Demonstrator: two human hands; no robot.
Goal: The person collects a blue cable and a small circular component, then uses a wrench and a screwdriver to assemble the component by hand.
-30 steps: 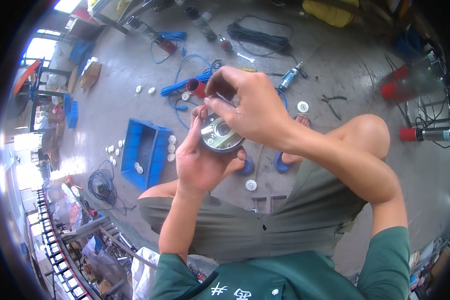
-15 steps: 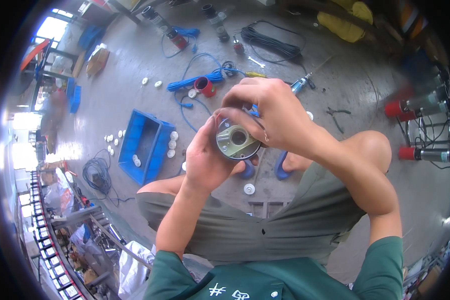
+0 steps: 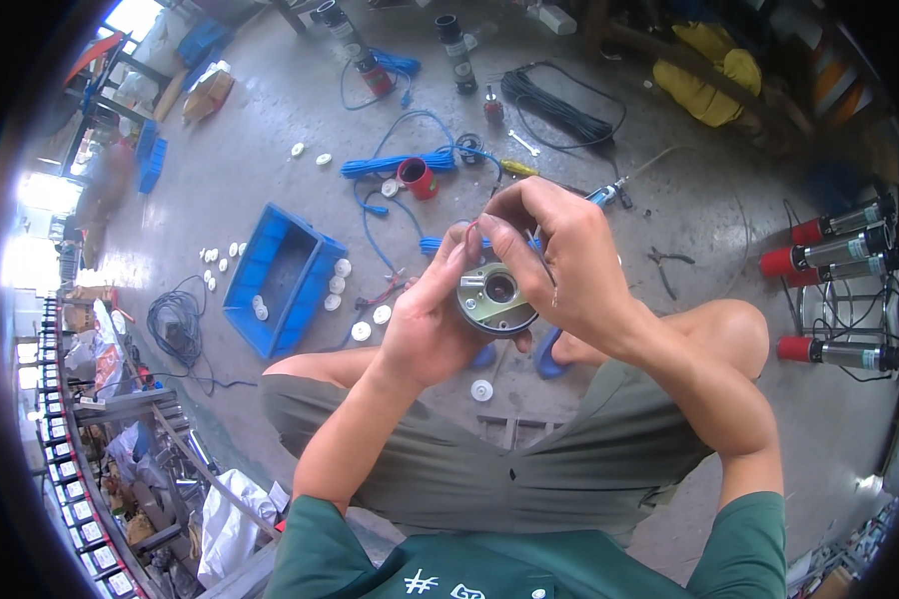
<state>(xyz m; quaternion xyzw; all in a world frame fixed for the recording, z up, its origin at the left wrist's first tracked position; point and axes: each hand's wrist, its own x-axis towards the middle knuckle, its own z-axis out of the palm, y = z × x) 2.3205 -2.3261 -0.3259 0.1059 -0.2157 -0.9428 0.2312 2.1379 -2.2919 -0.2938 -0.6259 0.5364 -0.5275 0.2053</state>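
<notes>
My left hand [image 3: 430,324] is closed around a round metal motor housing [image 3: 487,317], its open end facing up. A greenish metal plate with a central hole and screws shows inside the rim. Above the housing's far edge, a thin red wire [image 3: 471,229] stands up at the fingertips of both hands. My right hand [image 3: 569,245] is bent over the housing's right side, thumb and forefinger pinched by that wire. Its other fingers are curled and partly hidden.
A blue bin [image 3: 280,285] stands at the left, with white plastic discs [image 3: 342,268] beside it. Farther off lie a red cup-shaped part [image 3: 417,180], blue cable [image 3: 395,163], a wrench [image 3: 523,144] and black cable [image 3: 559,110]. At the right are pliers [image 3: 666,270] and several cylindrical pumps [image 3: 849,354].
The housing has turned a little in my left hand. My right fingertips have come off its left rim and now pinch at the red wire above its far edge. The whole view has shifted slightly.
</notes>
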